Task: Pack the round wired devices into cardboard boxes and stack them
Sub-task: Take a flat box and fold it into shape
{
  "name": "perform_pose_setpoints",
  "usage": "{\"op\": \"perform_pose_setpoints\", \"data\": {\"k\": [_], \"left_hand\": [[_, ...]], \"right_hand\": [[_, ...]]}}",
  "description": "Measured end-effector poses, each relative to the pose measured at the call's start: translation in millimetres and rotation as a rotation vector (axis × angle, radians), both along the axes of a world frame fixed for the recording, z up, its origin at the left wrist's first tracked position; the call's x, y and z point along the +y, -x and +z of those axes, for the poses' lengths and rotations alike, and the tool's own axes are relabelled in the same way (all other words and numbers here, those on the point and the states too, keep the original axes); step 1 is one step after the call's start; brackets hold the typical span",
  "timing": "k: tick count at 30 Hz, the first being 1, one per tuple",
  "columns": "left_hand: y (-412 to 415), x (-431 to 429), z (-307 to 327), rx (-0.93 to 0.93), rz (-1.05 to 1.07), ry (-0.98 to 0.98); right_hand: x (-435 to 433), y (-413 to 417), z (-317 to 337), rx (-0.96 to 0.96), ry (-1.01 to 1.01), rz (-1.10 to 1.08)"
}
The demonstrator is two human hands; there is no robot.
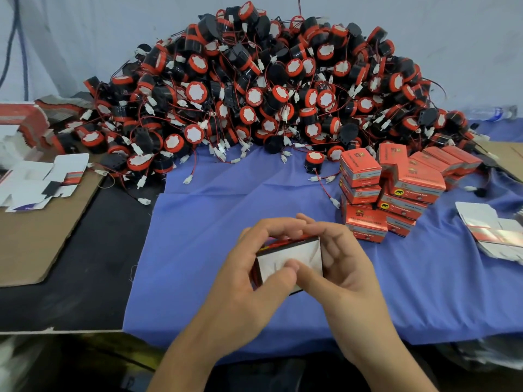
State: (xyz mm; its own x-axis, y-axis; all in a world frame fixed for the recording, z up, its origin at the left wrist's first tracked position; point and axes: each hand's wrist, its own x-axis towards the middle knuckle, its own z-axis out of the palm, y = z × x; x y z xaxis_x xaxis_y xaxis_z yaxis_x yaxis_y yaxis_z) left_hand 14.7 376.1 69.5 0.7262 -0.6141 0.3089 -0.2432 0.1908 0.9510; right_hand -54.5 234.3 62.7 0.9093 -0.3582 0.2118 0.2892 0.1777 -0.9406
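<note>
A small cardboard box [285, 257] with a white inner flap and red edges sits between both hands above the blue cloth [215, 222]. My left hand [249, 275] grips its left side, thumb pressing on the white flap. My right hand [342, 264] grips the right side, thumb meeting the left thumb on the flap. A large heap of round black-and-red wired devices [254, 89] fills the back of the table. Closed red boxes [387, 190] are stacked to the right. The contents of the held box are hidden.
Flat unfolded box blanks [42, 179] lie on brown cardboard [36, 244] at the left, with more blanks [492, 230] at the right edge. One loose device [314, 161] with its wire lies on the cloth near the stack. A plastic bottle [492, 112] lies at the far right.
</note>
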Motion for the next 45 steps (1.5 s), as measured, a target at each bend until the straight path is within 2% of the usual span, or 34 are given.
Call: {"op": "perform_pose_setpoints", "data": {"k": [5, 11, 16, 20, 23, 26, 28, 30, 33, 40, 45], "left_hand": [[3.4, -3.4, -3.3, -0.047, 0.071, -0.023], [7.0, -7.8, -8.0, -0.091, 0.078, -0.066], [5.6, -9.5, -13.5, -0.102, 0.071, -0.084], [6.3, -10.3, -16.3, -0.149, 0.075, -0.099], [4.2, -10.1, -19.1, -0.096, 0.083, -0.071], [1.0, -6.6, -23.8, -0.053, 0.204, -0.065], [-0.4, -3.2, -24.2, 0.075, 0.243, -0.080], [-1.9, -1.5, -24.3, 0.301, 0.226, -0.069], [-5.7, 1.6, -25.4, 0.546, 0.171, 0.024], [-4.2, -3.7, -27.0, 0.793, 0.199, 0.173], [-1.8, 2.6, -27.3, 0.952, -0.034, 0.254]], "right_hand": [[5.4, -1.6, 1.0, 0.027, -0.034, 0.015], [11.3, -2.7, -0.2, 0.104, 0.068, -0.127], [13.9, -4.6, -5.5, 0.156, 0.085, -0.164], [12.6, -6.5, -8.2, 0.239, 0.031, -0.178], [10.1, -6.7, -7.6, 0.247, -0.041, -0.163], [4.4, -6.5, -8.2, 0.256, -0.110, -0.182], [1.0, -6.3, -7.7, 0.240, -0.136, -0.184], [-1.5, -6.3, -5.4, 0.207, -0.166, -0.136], [-4.1, -5.6, -2.2, 0.198, -0.140, -0.056], [2.8, -4.7, -3.5, 0.136, 0.045, -0.178], [7.5, -5.7, -2.8, 0.133, 0.114, -0.198]]}}
